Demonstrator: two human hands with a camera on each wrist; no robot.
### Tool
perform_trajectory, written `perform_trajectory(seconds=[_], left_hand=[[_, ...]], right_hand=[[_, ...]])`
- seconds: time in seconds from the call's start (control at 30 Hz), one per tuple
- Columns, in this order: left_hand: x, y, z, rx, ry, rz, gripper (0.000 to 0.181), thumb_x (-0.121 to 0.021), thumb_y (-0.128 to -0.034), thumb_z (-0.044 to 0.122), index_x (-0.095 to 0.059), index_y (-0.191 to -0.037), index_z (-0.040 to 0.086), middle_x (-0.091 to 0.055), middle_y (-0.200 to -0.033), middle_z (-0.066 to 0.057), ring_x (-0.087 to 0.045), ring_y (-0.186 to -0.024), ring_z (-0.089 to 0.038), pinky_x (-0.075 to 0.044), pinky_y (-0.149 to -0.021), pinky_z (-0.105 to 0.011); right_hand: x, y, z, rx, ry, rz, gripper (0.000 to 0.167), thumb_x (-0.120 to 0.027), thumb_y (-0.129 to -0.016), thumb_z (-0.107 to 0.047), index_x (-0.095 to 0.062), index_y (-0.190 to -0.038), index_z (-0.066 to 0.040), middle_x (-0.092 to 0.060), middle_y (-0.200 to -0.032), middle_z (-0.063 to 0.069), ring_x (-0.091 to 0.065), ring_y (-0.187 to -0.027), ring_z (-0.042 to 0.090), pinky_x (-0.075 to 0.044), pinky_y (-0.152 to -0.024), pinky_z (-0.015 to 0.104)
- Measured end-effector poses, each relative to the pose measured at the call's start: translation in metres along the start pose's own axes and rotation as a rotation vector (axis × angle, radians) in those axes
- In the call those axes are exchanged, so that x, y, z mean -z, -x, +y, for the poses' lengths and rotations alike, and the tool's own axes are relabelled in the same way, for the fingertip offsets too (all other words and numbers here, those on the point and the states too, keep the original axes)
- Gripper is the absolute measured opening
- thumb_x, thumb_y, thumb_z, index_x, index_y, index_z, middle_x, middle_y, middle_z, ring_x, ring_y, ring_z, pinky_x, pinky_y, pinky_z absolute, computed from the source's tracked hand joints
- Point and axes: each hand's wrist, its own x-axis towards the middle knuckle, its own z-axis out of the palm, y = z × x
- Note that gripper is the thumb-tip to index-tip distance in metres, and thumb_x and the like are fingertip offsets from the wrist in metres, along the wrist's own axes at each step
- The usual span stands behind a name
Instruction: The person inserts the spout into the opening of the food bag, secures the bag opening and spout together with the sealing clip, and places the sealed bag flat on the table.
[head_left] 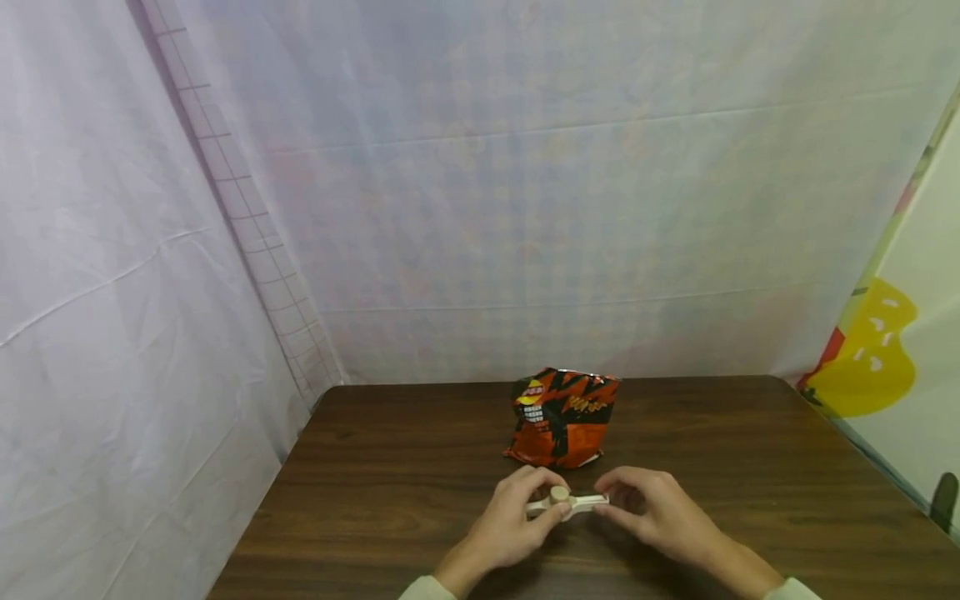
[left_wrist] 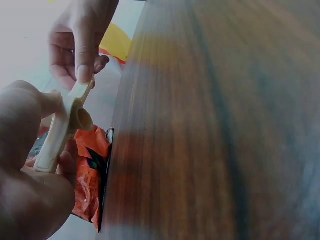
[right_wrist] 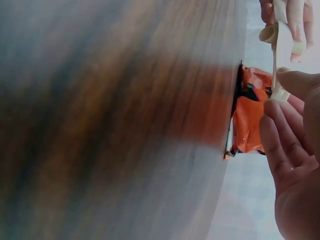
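A cream plastic bag clip (head_left: 581,504) with a round spout-like part (head_left: 558,494) is held level just above the table, in front of the chip bag. My left hand (head_left: 504,523) grips its left part, thumb and fingers on either side near the spout. At the other end, my right hand (head_left: 663,510) pinches the tip between thumb and fingers. In the left wrist view the clip (left_wrist: 54,142) runs lengthwise between both hands, its spout facing the table. A red-orange and black chip bag (head_left: 566,429) stands upright behind the hands, touched by neither.
The dark wood table (head_left: 360,500) reaches back to a pale curtain (head_left: 525,208). Another white curtain (head_left: 112,333) hangs along the left side. A yellow shape (head_left: 862,367) shows on the white surface beyond the table's right edge.
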Motion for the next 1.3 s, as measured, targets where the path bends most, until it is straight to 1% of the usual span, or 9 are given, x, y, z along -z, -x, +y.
perform_trajectory(seconds=[0.23, 0.37, 0.57, 0.67, 0.77, 0.9, 1.07, 1.2, 1.3], left_hand=[[-0.001, 0.001, 0.0, 0.044, -0.001, 0.03, 0.013, -0.076, -0.1015, 0.029, -0.073, -0.113, 0.023, -0.068, -0.105, 0.007, -0.058, -0.095, 0.001, -0.051, -0.082, -0.017], [0.0, 0.001, 0.0, 0.04, -0.01, 0.021, 0.013, -0.075, -0.1021, 0.029, -0.073, -0.114, 0.023, -0.069, -0.106, 0.007, -0.059, -0.096, 0.001, -0.051, -0.083, -0.017], [0.0, 0.002, 0.001, 0.04, -0.007, 0.009, 0.013, -0.075, -0.103, 0.029, -0.073, -0.114, 0.023, -0.069, -0.107, 0.007, -0.061, -0.099, 0.0, -0.056, -0.087, -0.024], [0.0, 0.002, 0.001, 0.045, -0.005, 0.011, 0.012, -0.076, -0.1027, 0.028, -0.073, -0.113, 0.022, -0.069, -0.107, 0.007, -0.061, -0.099, -0.001, -0.055, -0.087, -0.023], [0.001, 0.001, 0.001, 0.054, -0.013, 0.027, 0.012, -0.076, -0.1022, 0.028, -0.073, -0.113, 0.022, -0.069, -0.107, 0.007, -0.061, -0.098, -0.002, -0.054, -0.085, -0.02], [0.001, 0.001, 0.0, 0.077, -0.033, 0.055, 0.013, -0.078, -0.1009, 0.028, -0.074, -0.112, 0.023, -0.07, -0.106, 0.008, -0.063, -0.098, -0.004, -0.053, -0.084, -0.02], [0.0, 0.001, 0.0, 0.118, -0.036, 0.064, 0.014, -0.079, -0.1, 0.029, -0.075, -0.112, 0.024, -0.07, -0.108, 0.008, -0.064, -0.099, -0.005, -0.053, -0.085, -0.02], [0.001, 0.0, 0.001, 0.157, -0.02, 0.076, 0.014, -0.081, -0.0988, 0.029, -0.076, -0.11, 0.024, -0.071, -0.107, 0.008, -0.065, -0.098, -0.004, -0.054, -0.084, -0.02], [0.001, 0.0, 0.002, 0.169, -0.016, 0.092, 0.013, -0.083, -0.0976, 0.028, -0.077, -0.108, 0.022, -0.072, -0.105, 0.006, -0.068, -0.096, -0.004, -0.057, -0.084, -0.021]], right_hand=[[0.005, 0.0, -0.002, -0.007, 0.037, -0.021, 0.015, -0.087, -0.092, -0.011, -0.08, -0.102, -0.021, -0.078, -0.088, -0.014, -0.068, -0.075, -0.006, -0.059, -0.064, 0.019], [0.006, 0.0, -0.002, -0.008, 0.053, -0.029, 0.016, -0.088, -0.09, -0.011, -0.081, -0.101, -0.02, -0.078, -0.087, -0.015, -0.067, -0.075, -0.007, -0.06, -0.064, 0.019], [0.004, 0.001, 0.001, 0.004, 0.062, -0.026, 0.016, -0.088, -0.09, -0.011, -0.082, -0.101, -0.02, -0.081, -0.09, -0.011, -0.07, -0.077, -0.005, -0.061, -0.064, 0.021], [0.003, 0.002, 0.001, 0.012, 0.063, -0.023, 0.016, -0.088, -0.09, -0.011, -0.082, -0.102, -0.019, -0.083, -0.093, -0.009, -0.073, -0.08, -0.004, -0.062, -0.067, 0.019], [0.001, 0.002, 0.0, 0.025, 0.052, -0.013, 0.018, -0.089, -0.089, -0.008, -0.082, -0.104, -0.017, -0.083, -0.094, -0.006, -0.073, -0.08, -0.004, -0.06, -0.068, 0.015], [-0.003, 0.004, 0.0, 0.033, 0.011, -0.01, 0.021, -0.088, -0.088, -0.004, -0.082, -0.106, -0.013, -0.084, -0.095, -0.001, -0.074, -0.08, -0.002, -0.06, -0.068, 0.014], [-0.004, 0.005, 0.0, 0.019, -0.026, -0.013, 0.02, -0.087, -0.09, -0.005, -0.082, -0.109, -0.01, -0.084, -0.099, 0.004, -0.075, -0.081, 0.001, -0.061, -0.067, 0.016], [-0.005, 0.005, -0.002, 0.017, -0.013, -0.001, 0.02, -0.088, -0.089, -0.004, -0.083, -0.107, -0.01, -0.084, -0.099, 0.005, -0.076, -0.081, 0.001, -0.061, -0.066, 0.015], [-0.005, 0.005, -0.003, 0.02, 0.008, 0.005, 0.019, -0.088, -0.088, -0.005, -0.083, -0.105, -0.012, -0.084, -0.098, 0.002, -0.075, -0.082, -0.001, -0.061, -0.067, 0.014]])
